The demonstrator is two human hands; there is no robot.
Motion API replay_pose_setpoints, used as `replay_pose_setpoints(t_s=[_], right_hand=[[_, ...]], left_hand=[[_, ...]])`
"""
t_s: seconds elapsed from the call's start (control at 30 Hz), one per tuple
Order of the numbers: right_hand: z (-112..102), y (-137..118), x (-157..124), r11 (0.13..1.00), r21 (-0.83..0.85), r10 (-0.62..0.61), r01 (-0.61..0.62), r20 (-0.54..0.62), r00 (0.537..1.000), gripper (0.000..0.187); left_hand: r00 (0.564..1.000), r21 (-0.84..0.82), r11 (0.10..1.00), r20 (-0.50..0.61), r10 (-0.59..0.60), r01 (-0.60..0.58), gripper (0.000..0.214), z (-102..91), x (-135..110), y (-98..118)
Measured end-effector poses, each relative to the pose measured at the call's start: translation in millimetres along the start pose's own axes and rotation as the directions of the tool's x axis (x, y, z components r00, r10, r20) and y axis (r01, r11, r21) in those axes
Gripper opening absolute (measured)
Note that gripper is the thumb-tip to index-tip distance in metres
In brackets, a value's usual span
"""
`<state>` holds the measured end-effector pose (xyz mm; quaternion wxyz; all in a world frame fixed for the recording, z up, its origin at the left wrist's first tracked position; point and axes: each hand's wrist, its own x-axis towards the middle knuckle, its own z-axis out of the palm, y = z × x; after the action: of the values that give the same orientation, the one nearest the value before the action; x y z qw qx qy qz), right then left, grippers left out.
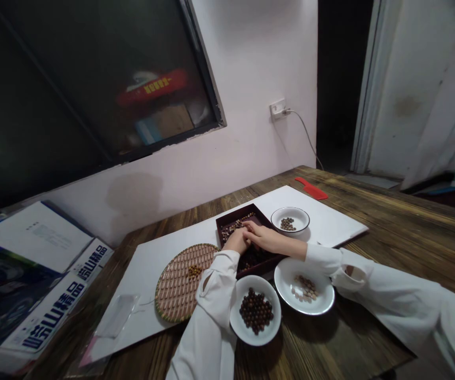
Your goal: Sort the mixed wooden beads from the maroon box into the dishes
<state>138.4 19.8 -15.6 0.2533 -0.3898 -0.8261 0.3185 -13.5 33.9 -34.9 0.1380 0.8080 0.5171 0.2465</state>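
Both hands meet over a dark red tray that holds many small beads. My left hand is bent in at the tray's middle, its fingertips mostly hidden behind the right. Fingers curled together, my right hand touches the left; whatever lies between them is too small to make out. A white bowl of dark brown beads stands in front of the tray. Right of it sits a white bowl with pale flat pieces. The round woven tray at left carries a small heap of yellow-brown beads.
Behind my right hand is a white enamel bowl with a few brownish beads. A white board lies under the trays on the wooden table. A red comb-shaped tool lies far right, a clear plastic bag front left, cartons at left.
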Motion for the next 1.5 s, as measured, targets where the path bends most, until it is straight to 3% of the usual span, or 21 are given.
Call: replay_pose_setpoints(t_s=[0.13, 0.33, 0.5, 0.7, 0.87, 1.0, 1.5], right_hand=[[1, 4, 5, 0.974, 0.222, 0.062, -0.044, -0.074, 0.995, 0.048], [1, 16, 19, 0.841, 0.535, 0.164, -0.080, -0.111, 0.980, 0.035], [-2, 14, 20, 0.709, 0.681, 0.243, -0.182, 0.007, 0.970, 0.022], [-4, 9, 16, 0.505, 0.842, 0.152, -0.192, 0.133, 0.979, 0.027], [-10, 9, 17, 0.345, 0.911, 0.116, -0.227, 0.199, 0.973, 0.035], [-14, 10, 16, 0.266, 0.928, 0.109, -0.260, 0.239, 0.965, 0.035], [-19, 15, 21, 0.158, 0.926, 0.166, -0.343, 0.317, 0.934, 0.040]], left_hand=[[0.999, 0.026, 0.999, -0.020, 0.025, -0.025, 0.019, -4.7, -1, 5], [0.990, 0.016, 1.000, -0.142, -0.018, 0.021, 0.002, -11.1, -3, 16], [0.962, -0.067, 0.998, -0.272, -0.028, 0.010, 0.005, -14.6, -3, 17], [0.957, -0.134, 0.988, -0.289, 0.032, -0.074, 0.007, -16.9, -4, 22], [0.966, -0.096, 0.988, -0.241, 0.099, -0.125, 0.004, -17.1, -5, 25], [0.969, -0.087, 0.989, -0.228, 0.098, -0.121, 0.004, -17.9, -5, 25], [0.957, -0.099, 0.981, -0.258, 0.134, -0.164, 0.006, -17.3, -6, 25]])
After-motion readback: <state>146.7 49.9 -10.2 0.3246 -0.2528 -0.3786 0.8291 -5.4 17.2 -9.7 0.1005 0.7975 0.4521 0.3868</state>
